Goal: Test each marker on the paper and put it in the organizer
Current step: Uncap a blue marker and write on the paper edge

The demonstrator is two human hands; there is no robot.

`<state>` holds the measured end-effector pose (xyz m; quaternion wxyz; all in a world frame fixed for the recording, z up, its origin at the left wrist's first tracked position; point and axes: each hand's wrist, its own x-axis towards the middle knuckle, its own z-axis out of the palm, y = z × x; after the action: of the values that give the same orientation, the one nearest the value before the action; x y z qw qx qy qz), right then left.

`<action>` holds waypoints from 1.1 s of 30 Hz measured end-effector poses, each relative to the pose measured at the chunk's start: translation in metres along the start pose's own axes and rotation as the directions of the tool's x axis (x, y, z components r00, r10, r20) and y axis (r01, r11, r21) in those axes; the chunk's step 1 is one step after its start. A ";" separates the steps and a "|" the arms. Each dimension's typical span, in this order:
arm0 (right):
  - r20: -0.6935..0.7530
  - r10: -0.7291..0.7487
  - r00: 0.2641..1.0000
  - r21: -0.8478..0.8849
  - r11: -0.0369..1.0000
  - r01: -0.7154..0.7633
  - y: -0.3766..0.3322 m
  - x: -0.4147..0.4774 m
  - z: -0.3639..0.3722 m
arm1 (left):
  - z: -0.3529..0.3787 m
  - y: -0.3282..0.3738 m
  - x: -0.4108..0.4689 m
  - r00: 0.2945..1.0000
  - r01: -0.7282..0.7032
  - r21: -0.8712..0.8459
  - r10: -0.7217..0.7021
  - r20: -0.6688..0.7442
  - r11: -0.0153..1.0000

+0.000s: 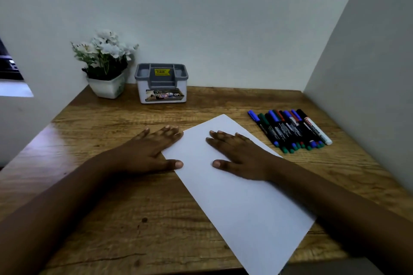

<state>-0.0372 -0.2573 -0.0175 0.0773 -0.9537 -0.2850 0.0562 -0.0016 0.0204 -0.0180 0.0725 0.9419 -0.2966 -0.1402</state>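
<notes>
Now: both grips apart, fingers flat, holding nothing. Left hand [152,152] lies at the paper's [234,196] left edge, right hand [239,156] on the sheet, mid-frame. Markers [290,129] bunched on bench [134,219], right of frame; organizer [161,83] upper centre-left. Best: left pins paper, right fetches nearest marker.
</notes>
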 end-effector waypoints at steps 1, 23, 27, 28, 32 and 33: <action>0.014 -0.015 1.000 0.041 0.999 0.015 0.004 -0.003 -0.005 | 0.001 0.001 -0.001 1.000 -0.010 0.003 0.010 0.009 1.000; -0.287 0.426 0.858 0.176 0.904 -0.390 0.040 0.038 -0.054 | 0.005 0.033 -0.011 0.986 -0.054 0.023 0.057 -0.159 0.998; -0.275 0.105 0.956 0.181 0.982 -0.056 0.007 0.039 -0.062 | -0.002 0.039 -0.008 0.940 -0.052 -0.202 -0.020 -0.341 0.978; -0.281 0.006 0.960 0.133 0.991 0.033 0.000 0.041 -0.061 | -0.004 0.038 -0.008 0.899 -0.089 -0.282 -0.045 -0.435 0.955; -0.348 -0.220 0.912 -0.041 0.975 0.220 -0.021 0.050 -0.059 | -0.010 0.030 -0.006 0.857 -0.201 -0.453 -0.068 -0.510 0.869; -0.359 -0.244 0.901 -0.080 0.970 0.231 -0.024 0.052 -0.059 | -0.010 0.031 -0.006 0.858 -0.210 -0.443 -0.053 -0.511 0.872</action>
<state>0.0021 -0.2153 0.0411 0.1186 -0.9068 -0.3806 -0.1375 -0.0195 -0.0008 -0.0008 0.3866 0.8831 -0.2617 0.0464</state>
